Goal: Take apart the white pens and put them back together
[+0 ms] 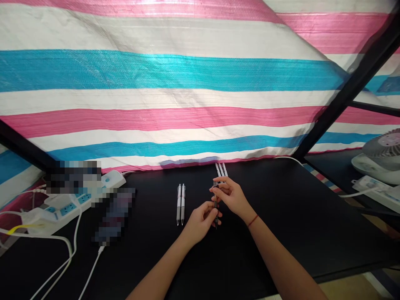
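Between my hands is a slim dark pen (216,205), held nearly upright in view with its tip toward me. My left hand (201,221) pinches its lower part between thumb and fingers. Higher up, the thumb and fingers of my right hand (229,195) close on its top end, where a small clear or grey piece shows. Left of my hands lie two white pens (181,204) with grey grips, side by side, tips toward me. Beyond my right hand are several white pens (221,168), partly hidden by that hand.
On the left of the black table (150,258) sit a white power strip (115,180) with cables and a blurred-out dark object (115,214) with a white cable. A fan (383,146) and another power strip (379,191) stand at right. A striped tarp (187,75) hangs behind.
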A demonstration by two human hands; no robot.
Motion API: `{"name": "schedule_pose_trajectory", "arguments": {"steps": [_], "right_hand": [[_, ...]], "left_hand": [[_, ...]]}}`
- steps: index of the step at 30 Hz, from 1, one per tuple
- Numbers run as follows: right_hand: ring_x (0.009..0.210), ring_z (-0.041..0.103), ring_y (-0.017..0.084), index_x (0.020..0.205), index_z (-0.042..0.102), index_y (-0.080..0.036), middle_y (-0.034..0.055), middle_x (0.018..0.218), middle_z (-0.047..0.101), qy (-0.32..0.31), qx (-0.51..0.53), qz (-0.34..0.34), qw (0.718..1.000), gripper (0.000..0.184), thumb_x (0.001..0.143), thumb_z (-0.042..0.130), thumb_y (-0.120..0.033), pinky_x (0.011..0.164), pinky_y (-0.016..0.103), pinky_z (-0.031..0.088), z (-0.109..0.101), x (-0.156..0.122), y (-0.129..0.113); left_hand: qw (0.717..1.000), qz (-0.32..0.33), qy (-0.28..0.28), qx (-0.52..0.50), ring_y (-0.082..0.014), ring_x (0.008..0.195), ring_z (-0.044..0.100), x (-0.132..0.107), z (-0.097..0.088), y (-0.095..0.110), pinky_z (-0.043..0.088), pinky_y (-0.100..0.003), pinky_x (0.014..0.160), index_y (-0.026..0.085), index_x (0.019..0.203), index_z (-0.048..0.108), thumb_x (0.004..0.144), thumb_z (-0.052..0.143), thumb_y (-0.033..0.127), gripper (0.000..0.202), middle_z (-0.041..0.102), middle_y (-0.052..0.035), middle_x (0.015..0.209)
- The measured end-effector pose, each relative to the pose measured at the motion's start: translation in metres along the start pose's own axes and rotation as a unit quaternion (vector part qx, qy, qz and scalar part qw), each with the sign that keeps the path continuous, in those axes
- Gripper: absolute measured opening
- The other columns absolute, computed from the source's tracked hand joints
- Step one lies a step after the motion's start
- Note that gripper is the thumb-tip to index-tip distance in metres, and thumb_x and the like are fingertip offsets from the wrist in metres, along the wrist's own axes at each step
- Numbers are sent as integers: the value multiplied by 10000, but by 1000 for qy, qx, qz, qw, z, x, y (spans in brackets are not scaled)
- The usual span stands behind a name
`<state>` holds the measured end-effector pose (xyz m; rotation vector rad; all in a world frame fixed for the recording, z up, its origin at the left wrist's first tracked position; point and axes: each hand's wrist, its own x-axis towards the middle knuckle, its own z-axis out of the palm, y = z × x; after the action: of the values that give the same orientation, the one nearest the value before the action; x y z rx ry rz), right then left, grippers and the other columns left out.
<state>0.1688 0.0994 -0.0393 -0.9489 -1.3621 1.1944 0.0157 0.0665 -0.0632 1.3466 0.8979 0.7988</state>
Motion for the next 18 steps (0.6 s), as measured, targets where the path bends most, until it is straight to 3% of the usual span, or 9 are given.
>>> {"name": "schedule_pose_trajectory", "arguments": {"steps": [5, 8, 11, 13, 16, 18], "right_hand": [[665, 664, 170, 1200, 462, -220, 48, 881, 655, -10, 4, 15, 1000, 487, 783, 626, -412, 570, 298, 545, -1, 1, 3], [669, 650, 152, 1277, 404, -240, 51, 944, 632, -8, -9, 14, 1000, 517, 821, 572, -418, 566, 287, 541, -2, 2, 5], [684, 630, 148, 1139, 546, -227, 36, 893, 630, -36, -105, -26, 993, 350, 829, 567, -389, 579, 266, 517, 1, -1, 4], [677, 610, 149, 1016, 626, -223, 24, 830, 643, -77, -187, -57, 978, 239, 809, 603, -340, 584, 258, 492, 5, -5, 2], [654, 590, 151, 898, 670, -224, 16, 769, 658, -105, -252, -90, 958, 130, 830, 568, -266, 596, 267, 462, 13, -9, -1], [636, 586, 152, 837, 670, -216, 14, 739, 659, -97, -265, -95, 955, 150, 851, 525, -250, 591, 267, 447, 15, -9, -1]], "left_hand": [[1000, 9, 7, -1, -145, 683, 635, 0, 1, 1, 490, -269, 616, 144, 1054, 572, 860, 518, 415, 337, 644, -65, 869], [998, 28, 56, -8, -163, 755, 637, 1, -3, 1, 517, -281, 649, 153, 1036, 590, 844, 547, 406, 320, 644, -65, 892], [983, 46, 172, -42, -197, 894, 624, 3, -11, 1, 547, -308, 713, 177, 1025, 595, 799, 603, 417, 330, 642, -57, 959], [972, 51, 220, -72, -200, 917, 623, 4, -16, 1, 553, -332, 764, 187, 1030, 598, 771, 632, 423, 352, 647, -44, 979], [970, 50, 226, -80, -197, 901, 634, 6, -22, 1, 541, -365, 834, 177, 1030, 618, 745, 663, 413, 372, 660, -37, 959], [972, 46, 222, -67, -202, 901, 635, 6, -23, 2, 543, -374, 836, 169, 1053, 623, 740, 669, 408, 397, 656, -47, 975]]}}
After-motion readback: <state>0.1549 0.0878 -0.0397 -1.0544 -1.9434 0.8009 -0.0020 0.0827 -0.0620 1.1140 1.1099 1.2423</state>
